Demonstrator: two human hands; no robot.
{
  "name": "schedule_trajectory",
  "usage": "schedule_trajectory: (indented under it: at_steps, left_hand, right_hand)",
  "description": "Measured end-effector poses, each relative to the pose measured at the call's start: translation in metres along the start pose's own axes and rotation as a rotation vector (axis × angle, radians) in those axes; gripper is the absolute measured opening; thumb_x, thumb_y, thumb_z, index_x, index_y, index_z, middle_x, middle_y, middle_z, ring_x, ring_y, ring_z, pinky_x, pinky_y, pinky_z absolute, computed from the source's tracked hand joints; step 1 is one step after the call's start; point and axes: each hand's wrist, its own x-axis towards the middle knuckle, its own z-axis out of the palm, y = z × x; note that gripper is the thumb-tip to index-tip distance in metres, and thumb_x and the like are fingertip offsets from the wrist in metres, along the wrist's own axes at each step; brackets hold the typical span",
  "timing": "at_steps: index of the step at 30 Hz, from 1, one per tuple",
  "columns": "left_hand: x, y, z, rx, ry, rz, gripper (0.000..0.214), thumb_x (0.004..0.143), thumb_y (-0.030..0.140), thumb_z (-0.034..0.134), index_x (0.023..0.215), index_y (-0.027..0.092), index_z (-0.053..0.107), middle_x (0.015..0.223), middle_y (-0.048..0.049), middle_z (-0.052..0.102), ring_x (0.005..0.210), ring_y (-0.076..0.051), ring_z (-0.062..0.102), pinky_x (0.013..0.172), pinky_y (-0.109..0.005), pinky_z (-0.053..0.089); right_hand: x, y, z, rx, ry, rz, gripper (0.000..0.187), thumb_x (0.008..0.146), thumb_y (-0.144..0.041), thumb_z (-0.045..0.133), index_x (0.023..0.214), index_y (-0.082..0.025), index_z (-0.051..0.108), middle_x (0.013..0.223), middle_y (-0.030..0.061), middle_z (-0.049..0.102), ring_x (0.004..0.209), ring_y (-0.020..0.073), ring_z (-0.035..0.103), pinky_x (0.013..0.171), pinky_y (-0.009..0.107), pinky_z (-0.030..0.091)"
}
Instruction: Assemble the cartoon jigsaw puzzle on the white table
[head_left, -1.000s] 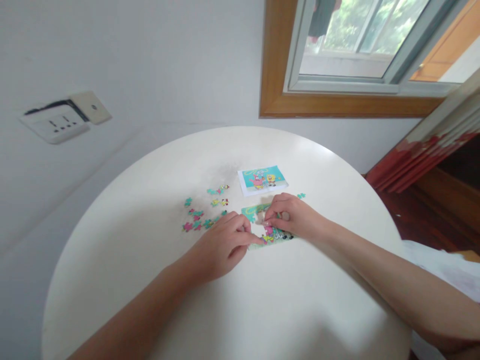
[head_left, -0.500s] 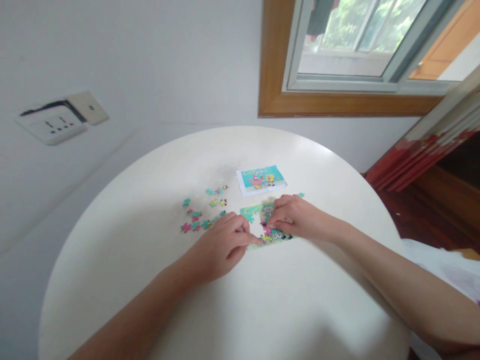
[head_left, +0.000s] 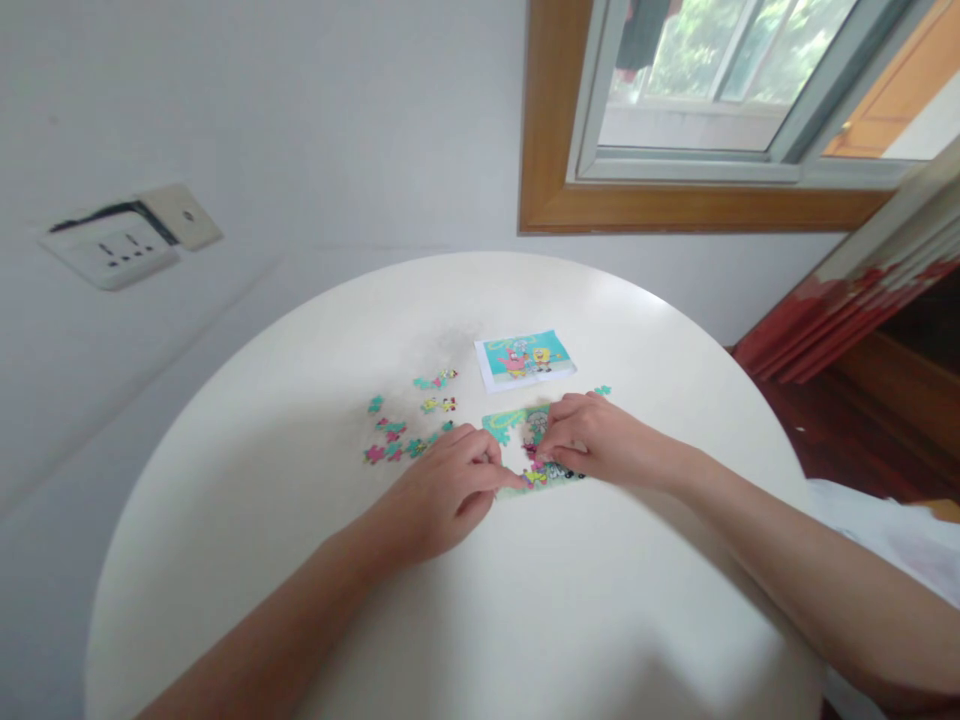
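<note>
A partly assembled jigsaw puzzle (head_left: pixel 506 422) with cartoon figures lies on the white round table (head_left: pixel 480 620). A gap shows in its left part. My left hand (head_left: pixel 450 490) rests at its lower left, the index finger stretched out onto the bottom edge and the other fingers loosely bent, holding nothing. Over the middle, my right hand (head_left: pixel 585 435) has thumb and fingertips pinched on a pink puzzle piece (head_left: pixel 534 460), beside the gap. My fingers partly hide that piece, and the hand covers much of the puzzle's right side.
Several loose puzzle pieces (head_left: pixel 394 452) lie left of the puzzle, some near my left hand. A picture card (head_left: pixel 525 362) of the same scene lies behind the puzzle. One teal piece (head_left: pixel 603 390) sits beyond my right hand. A wall with a socket (head_left: pixel 112 248) borders the table.
My right fingertips have shifted very slightly down and to the right at the gap's edge. My left hand stays in place, and the view has moved slightly.
</note>
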Motion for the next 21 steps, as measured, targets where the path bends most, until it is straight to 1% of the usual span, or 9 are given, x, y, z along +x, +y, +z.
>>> schedule_trajectory:
  at_steps: [4, 7, 13, 17, 19, 21]
  left_hand:
    - [0.0001, 0.0008, -0.0003, 0.008, 0.001, -0.001, 0.039, 0.087, 0.005, 0.048, 0.109, 0.028, 0.07, 0.095, -0.0043, 0.055, 0.091, -0.018, 0.051, 0.081, -0.032, 0.04]
    - [0.0001, 0.0011, -0.0007, 0.008, -0.002, -0.002, 0.039, 0.086, 0.005, 0.047, 0.108, 0.027, 0.071, 0.095, -0.0047, 0.056, 0.091, -0.018, 0.051, 0.081, -0.032, 0.041]
    - [0.0003, 0.0003, -0.0006, 0.005, -0.013, -0.012, 0.039, 0.086, 0.005, 0.047, 0.108, 0.027, 0.071, 0.095, -0.0052, 0.056, 0.092, -0.019, 0.05, 0.082, -0.033, 0.041]
    - [0.001, 0.0008, 0.0018, 0.005, -0.007, -0.008, 0.039, 0.086, 0.005, 0.047, 0.108, 0.027, 0.071, 0.095, -0.0052, 0.056, 0.091, -0.019, 0.051, 0.082, -0.033, 0.041]
    - [0.0011, 0.0012, 0.0001, 0.003, -0.006, -0.004, 0.039, 0.086, 0.005, 0.048, 0.108, 0.027, 0.071, 0.095, -0.0051, 0.056, 0.091, -0.018, 0.051, 0.081, -0.032, 0.041]
    - [0.0002, -0.0004, -0.0067, -0.003, 0.013, -0.009, 0.037, 0.087, 0.006, 0.047, 0.108, 0.027, 0.071, 0.094, -0.0048, 0.056, 0.09, -0.017, 0.052, 0.08, -0.031, 0.041]
  right_hand:
    - [-0.0016, -0.0002, -0.0013, 0.028, 0.002, -0.02, 0.019, 0.087, -0.016, 0.06, 0.092, -0.026, 0.077, 0.087, 0.0033, 0.065, 0.084, 0.0158, 0.058, 0.074, 0.028, 0.037]
    - [-0.0025, -0.0019, -0.002, 0.046, -0.021, -0.04, 0.019, 0.088, -0.016, 0.06, 0.092, -0.025, 0.076, 0.086, 0.0035, 0.066, 0.083, 0.0154, 0.058, 0.073, 0.027, 0.038]
    - [-0.003, -0.0076, -0.0031, 0.033, -0.04, -0.072, 0.019, 0.089, -0.016, 0.058, 0.093, -0.024, 0.076, 0.082, 0.0032, 0.065, 0.081, 0.0152, 0.057, 0.075, 0.027, 0.038]
    - [-0.003, -0.0085, -0.0037, 0.019, -0.037, -0.062, 0.019, 0.089, -0.016, 0.058, 0.092, -0.023, 0.075, 0.083, 0.0036, 0.065, 0.08, 0.015, 0.057, 0.074, 0.027, 0.038]
    - [-0.003, -0.008, -0.0035, 0.008, -0.046, -0.07, 0.02, 0.09, -0.016, 0.057, 0.091, -0.023, 0.075, 0.081, 0.0033, 0.064, 0.08, 0.0149, 0.057, 0.074, 0.027, 0.038]
    - [-0.003, -0.0075, -0.0031, 0.0, -0.04, -0.075, 0.021, 0.09, -0.016, 0.056, 0.092, -0.023, 0.075, 0.081, 0.0031, 0.064, 0.08, 0.0147, 0.057, 0.073, 0.027, 0.038]
